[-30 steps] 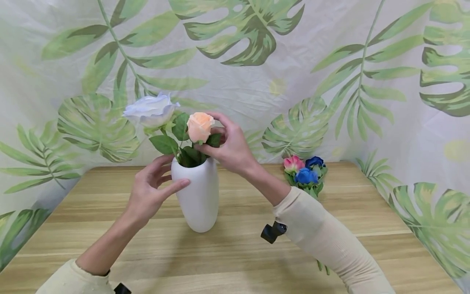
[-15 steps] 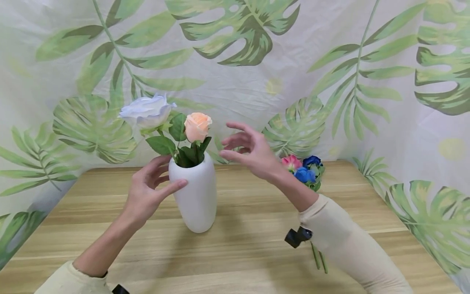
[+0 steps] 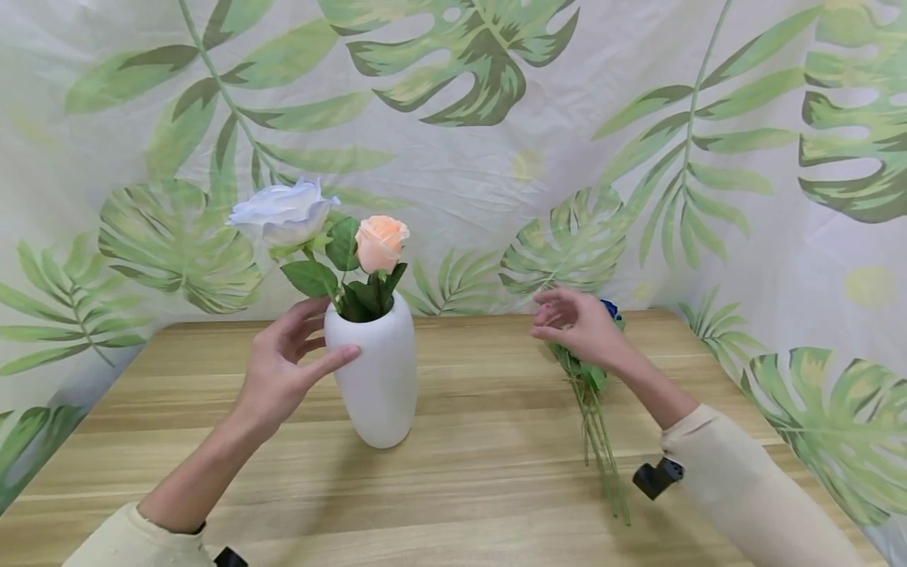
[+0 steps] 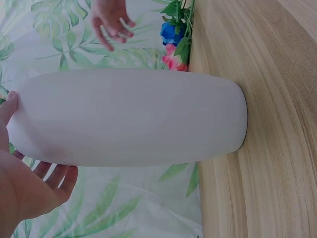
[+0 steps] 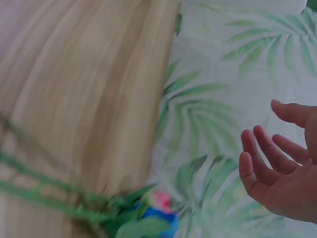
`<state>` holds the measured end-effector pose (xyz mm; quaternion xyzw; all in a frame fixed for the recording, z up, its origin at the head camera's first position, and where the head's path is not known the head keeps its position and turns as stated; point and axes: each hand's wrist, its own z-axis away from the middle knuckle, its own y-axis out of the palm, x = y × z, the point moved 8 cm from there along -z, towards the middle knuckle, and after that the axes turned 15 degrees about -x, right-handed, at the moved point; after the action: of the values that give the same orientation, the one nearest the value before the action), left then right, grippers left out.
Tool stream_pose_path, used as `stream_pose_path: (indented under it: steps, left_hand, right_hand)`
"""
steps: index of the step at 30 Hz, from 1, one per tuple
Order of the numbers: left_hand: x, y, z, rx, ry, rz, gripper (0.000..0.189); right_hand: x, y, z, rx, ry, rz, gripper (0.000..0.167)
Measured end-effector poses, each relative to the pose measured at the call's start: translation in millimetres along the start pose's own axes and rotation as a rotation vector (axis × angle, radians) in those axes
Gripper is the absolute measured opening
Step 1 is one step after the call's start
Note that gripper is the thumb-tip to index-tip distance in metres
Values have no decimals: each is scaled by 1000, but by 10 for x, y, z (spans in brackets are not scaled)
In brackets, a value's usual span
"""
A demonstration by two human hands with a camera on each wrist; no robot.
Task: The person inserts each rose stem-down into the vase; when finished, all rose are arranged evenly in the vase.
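A white vase [image 3: 375, 378] stands upright on the wooden table, holding a pale lavender-white rose [image 3: 283, 211] and a peach rose [image 3: 382, 244] with green leaves. My left hand [image 3: 283, 362] grips the vase near its rim, thumb on the front and fingers round the far side. In the left wrist view the vase [image 4: 129, 119] fills the middle, its base on the table. My right hand [image 3: 584, 327] holds nothing and hovers over the blossoms of the flowers at the right, fingers loosely bent. The right wrist view shows the right hand [image 5: 282, 168] apart from these flowers.
Several artificial flowers lie on the table [image 3: 482, 472] at the right, their green stems [image 3: 602, 449] pointing toward the front. A blue blossom [image 4: 172, 33] and a pink blossom [image 4: 173, 57] show in the left wrist view. A leaf-print cloth [image 3: 453, 157] hangs behind the table.
My right hand has let go of the peach rose and moved right and down to above the lying flowers. The left hand keeps its grip on the vase.
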<state>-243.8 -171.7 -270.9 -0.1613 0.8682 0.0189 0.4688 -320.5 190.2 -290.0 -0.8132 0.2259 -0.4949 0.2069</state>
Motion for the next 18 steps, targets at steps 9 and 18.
stream_pose_path:
  steps: [9,18]
  left_hand:
    - [4,-7,8,-1,0,-1,52]
    - [5,-5,5,2,-9,-13,53]
  right_hand:
    - [-622,-271,278,48,108,199,37]
    - [-837,-411,440,13,150,311,29]
